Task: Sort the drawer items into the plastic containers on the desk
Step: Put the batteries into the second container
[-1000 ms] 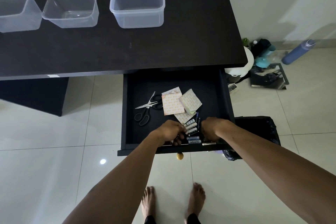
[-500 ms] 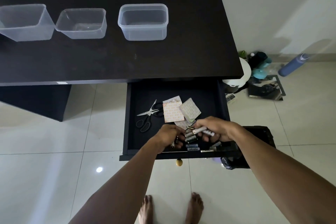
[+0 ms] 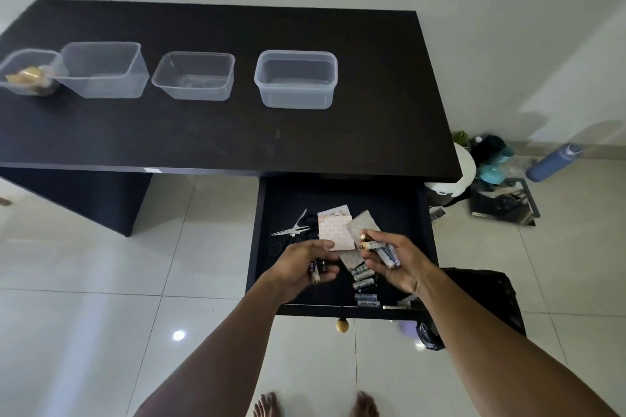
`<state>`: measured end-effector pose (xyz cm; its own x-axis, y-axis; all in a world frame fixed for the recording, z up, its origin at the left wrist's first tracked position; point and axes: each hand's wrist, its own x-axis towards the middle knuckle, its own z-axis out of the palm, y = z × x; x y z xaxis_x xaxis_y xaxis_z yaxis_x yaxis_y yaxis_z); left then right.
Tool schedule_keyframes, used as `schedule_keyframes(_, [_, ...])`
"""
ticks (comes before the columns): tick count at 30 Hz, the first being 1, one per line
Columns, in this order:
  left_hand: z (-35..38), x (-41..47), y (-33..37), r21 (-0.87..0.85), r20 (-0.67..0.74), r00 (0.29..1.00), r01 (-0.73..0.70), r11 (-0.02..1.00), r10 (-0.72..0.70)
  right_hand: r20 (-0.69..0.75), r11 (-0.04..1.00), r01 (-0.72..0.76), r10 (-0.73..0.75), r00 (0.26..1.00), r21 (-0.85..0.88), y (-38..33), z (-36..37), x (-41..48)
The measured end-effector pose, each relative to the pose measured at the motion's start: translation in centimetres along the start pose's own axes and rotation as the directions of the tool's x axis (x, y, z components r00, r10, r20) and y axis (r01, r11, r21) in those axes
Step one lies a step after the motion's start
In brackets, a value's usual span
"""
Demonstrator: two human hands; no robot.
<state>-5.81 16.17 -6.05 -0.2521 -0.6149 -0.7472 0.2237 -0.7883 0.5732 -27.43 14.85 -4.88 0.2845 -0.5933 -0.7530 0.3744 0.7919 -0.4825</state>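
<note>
Left hand [image 3: 303, 264] over open drawer [image 3: 389, 206], fingers curled round a few dark batteries [image 3: 316, 270]. Right hand [image 3: 398, 262] grips a bunch of white-blue batteries [image 3: 384, 252]. In drawer: loose batteries [image 3: 363, 278], scissors [image 3: 291, 230], paper packets [image 3: 335, 234]. Four clear plastic containers [image 3: 296, 78] in a row on surface [image 3: 203, 132]; leftmost container [image 3: 27, 74] holds yellowish items.
</note>
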Motion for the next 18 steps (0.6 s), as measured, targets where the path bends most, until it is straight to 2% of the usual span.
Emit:
schedule_keyframes(3, [-0.3, -0.9, 0.6, -0.100, 0.053, 0.999, -0.001, 0.995, 0.007, -0.013, 0.998, 0.035, -0.034, 0.999, 0.046, 0.0, 0.8, -0.2])
schedule_keyframes(6, [-0.6, -1.9, 1.1, -0.130, 0.057, 0.998, -0.015, 0.991, 0.023, -0.004, 0.999, 0.037, -0.037, 0.999, 0.022, 0.0, 2.0, -0.5])
schedule_keyframes(11, [-1.7, -3.9, 2.5, -0.173, 0.044, 0.998, -0.036, 0.984, 0.044, -0.031, 0.989, 0.016, -0.021, 0.999, -0.144, -0.1, 4.7, -1.2])
schedule_keyframes(18, [-5.9, -10.3, 6.4, -0.229, 0.035, 0.989, -0.131, 0.965, 0.143, 0.006, 0.942, 0.098, -0.101, 0.995, -0.322, -1.7, 12.7, -3.9])
